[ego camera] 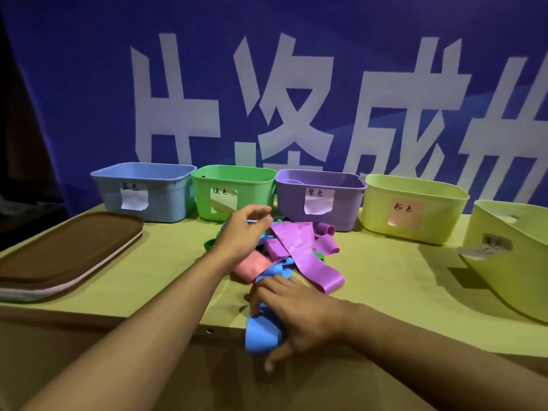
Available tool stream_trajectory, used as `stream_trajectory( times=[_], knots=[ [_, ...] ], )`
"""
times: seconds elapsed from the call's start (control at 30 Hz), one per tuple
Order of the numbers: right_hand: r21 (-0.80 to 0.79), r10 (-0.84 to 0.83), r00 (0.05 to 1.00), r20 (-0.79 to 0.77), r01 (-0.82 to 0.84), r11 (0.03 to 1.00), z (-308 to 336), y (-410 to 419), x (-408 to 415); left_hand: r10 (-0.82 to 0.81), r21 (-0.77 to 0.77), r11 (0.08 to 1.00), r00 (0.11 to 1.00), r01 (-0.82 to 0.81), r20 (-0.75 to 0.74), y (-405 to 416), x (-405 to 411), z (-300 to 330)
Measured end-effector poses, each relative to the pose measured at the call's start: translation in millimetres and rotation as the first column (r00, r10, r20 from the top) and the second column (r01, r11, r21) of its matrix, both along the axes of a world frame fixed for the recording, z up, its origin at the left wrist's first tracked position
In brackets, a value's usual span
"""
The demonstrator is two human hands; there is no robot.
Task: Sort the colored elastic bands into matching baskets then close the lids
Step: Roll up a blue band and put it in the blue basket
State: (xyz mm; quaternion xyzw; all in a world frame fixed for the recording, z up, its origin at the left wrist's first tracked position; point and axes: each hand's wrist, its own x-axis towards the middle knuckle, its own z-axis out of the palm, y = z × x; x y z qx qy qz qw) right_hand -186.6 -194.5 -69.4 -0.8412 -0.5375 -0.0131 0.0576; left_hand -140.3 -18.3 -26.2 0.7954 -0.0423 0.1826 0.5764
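Note:
A pile of elastic bands lies mid-table: purple bands (pixel 299 247), a pink band (pixel 250 269), blue ones and bits of green (pixel 210 244). My left hand (pixel 241 232) reaches over the pile's far left and pinches a blue band between thumb and fingers. My right hand (pixel 293 310) lies on a blue band (pixel 262 333) at the table's front edge, fingers curled over it. Behind stand the blue basket (pixel 142 173), green basket (pixel 234 175), purple basket (pixel 320 180) and a yellow-green basket (pixel 415 191) with a pink label.
A stack of brown lids (pixel 68 253) lies at the left of the table. Another yellow-green basket (pixel 510 262) stands tilted at the right edge. A blue banner with large white characters hangs behind the baskets.

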Motion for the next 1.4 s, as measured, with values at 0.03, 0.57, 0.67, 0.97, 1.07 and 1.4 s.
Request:
stream_trajectory(
  times=[0.03,0.57,0.67,0.97,1.07,1.4],
  knots=[
    [0.052,0.004,1.000,0.004,-0.004,0.999,-0.1,-1.1,2.3,0.003,0.001,1.000,1.000,-0.003,-0.003,1.0,-0.6,-1.1],
    [0.083,0.018,1.000,-0.009,-0.017,0.996,6.3,5.2,6.8,-0.055,-0.019,0.998,0.997,0.054,-0.062,11.4,-7.7,-7.8],
    [0.180,0.033,0.996,-0.080,-0.018,0.984,10.5,4.0,7.2,-0.075,-0.026,0.997,0.994,0.073,-0.080,10.0,-10.2,-6.6],
    [0.469,-0.207,0.853,-0.478,0.448,0.761,38.1,-5.9,28.8,-0.338,-0.265,0.916,0.935,0.301,-0.107,3.0,-28.5,7.9],
    [0.539,-0.132,0.753,-0.645,0.570,0.621,48.5,-11.3,36.2,-0.453,-0.282,0.862,0.889,0.421,-0.058,4.5,-33.5,13.4],
    [0.610,0.112,0.620,-0.777,0.696,0.379,84.9,-6.8,43.0,-0.201,-0.122,0.968,0.967,0.221,0.159,-13.2,-13.9,55.6]
  ],
)
